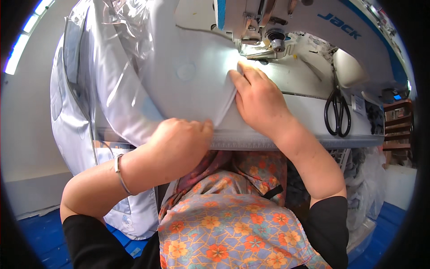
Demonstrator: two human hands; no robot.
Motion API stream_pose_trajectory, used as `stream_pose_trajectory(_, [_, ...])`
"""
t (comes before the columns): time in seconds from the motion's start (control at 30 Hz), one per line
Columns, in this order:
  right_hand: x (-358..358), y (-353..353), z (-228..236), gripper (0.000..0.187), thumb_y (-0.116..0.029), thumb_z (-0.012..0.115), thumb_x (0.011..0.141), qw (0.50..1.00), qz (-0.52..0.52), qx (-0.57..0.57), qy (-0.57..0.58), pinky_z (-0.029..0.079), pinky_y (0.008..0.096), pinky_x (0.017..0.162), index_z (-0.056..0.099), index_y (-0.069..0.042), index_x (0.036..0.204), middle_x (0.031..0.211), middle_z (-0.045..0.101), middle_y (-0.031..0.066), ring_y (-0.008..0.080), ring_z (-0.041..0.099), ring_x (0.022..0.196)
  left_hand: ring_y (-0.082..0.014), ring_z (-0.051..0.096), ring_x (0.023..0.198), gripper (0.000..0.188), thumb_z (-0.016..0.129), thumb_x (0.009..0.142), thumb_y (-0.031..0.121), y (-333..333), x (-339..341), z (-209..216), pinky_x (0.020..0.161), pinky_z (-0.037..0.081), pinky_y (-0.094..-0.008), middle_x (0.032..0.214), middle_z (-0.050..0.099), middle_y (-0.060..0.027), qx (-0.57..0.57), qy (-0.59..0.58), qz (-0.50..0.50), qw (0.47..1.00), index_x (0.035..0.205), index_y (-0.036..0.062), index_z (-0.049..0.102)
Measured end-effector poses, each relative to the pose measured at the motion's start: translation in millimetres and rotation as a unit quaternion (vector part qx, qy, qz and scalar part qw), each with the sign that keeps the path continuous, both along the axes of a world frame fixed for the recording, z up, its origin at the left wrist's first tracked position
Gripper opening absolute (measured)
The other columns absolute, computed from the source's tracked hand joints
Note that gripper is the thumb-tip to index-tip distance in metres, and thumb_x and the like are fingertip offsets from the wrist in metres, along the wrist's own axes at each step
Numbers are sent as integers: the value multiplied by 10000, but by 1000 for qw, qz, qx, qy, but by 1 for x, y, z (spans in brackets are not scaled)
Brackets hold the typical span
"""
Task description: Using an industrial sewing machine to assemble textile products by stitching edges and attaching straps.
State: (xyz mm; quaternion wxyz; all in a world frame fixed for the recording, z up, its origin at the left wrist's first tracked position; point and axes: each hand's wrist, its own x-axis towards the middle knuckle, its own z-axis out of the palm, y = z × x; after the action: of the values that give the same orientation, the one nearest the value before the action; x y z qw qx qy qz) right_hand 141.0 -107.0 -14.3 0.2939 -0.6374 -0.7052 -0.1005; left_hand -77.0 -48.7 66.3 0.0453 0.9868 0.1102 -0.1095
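Note:
A pale white fabric piece (pixel 197 89) lies across the sewing machine bed, its edge running to the lit presser foot (pixel 257 56). Close by the foot, my right hand (pixel 264 101) has its fingertips pressed together on the fabric edge. Nearer to me, my left hand (pixel 181 141) is closed on the same fabric at the table's front edge; a fold rises between the two hands. What the left fingers pinch is partly hidden beneath them. Over the work reaches the white and blue sewing machine (pixel 309 27).
Black-handled scissors (pixel 338 116) and thin metal tweezers (pixel 311 69) lie to the right. A ruler strip (pixel 237 142) runs along the table's front. At left, white cloth with dark piping (pixel 80 103) hangs down, beside clear plastic (pixel 127 27). A floral apron (pixel 224 228) covers my lap.

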Motion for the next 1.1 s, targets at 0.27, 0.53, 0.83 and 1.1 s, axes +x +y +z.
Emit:
stream_pose_trajectory(0.27, [9, -11, 11, 273, -19, 617, 772, 998, 63, -1, -7, 566, 393, 887, 698, 9, 1031, 1081, 699, 164, 309, 692, 1012, -350, 694, 723, 123, 632, 798, 86, 18, 55, -14, 665, 561, -421, 827, 679, -143, -48, -42, 13, 998, 895, 21, 595])
stream_pose_trajectory(0.53, [31, 15, 2, 200, -47, 576, 796, 995, 42, 15, -93, 545, 376, 805, 679, -15, 965, 947, 655, 96, 276, 649, 922, -344, 642, 1044, 352, 615, 798, 94, 31, -2, -9, 951, 490, -445, 1085, 650, -175, -36, -226, -12, 973, 1131, -20, 628])
stream_pose_trajectory(0.83, [-33, 2, 37, 105, -87, 609, 772, 981, 190, -20, -35, 536, 397, 776, 634, -20, 848, 881, 634, 98, 311, 628, 845, -243, 668, 823, 84, 599, 793, 71, 58, -95, 54, 818, 529, -389, 826, 633, -74, 240, 9, 59, 969, 876, 64, 590])
stream_pose_trajectory(1.1, [-108, -96, 59, 276, -115, 711, 689, 915, 334, -131, 184, 567, 385, 741, 692, -85, 962, 968, 696, 107, 292, 692, 878, -293, 666, 648, 134, 625, 875, 208, -37, -43, 103, 611, 527, -409, 756, 658, -62, -133, 108, -124, 977, 876, 74, 628])
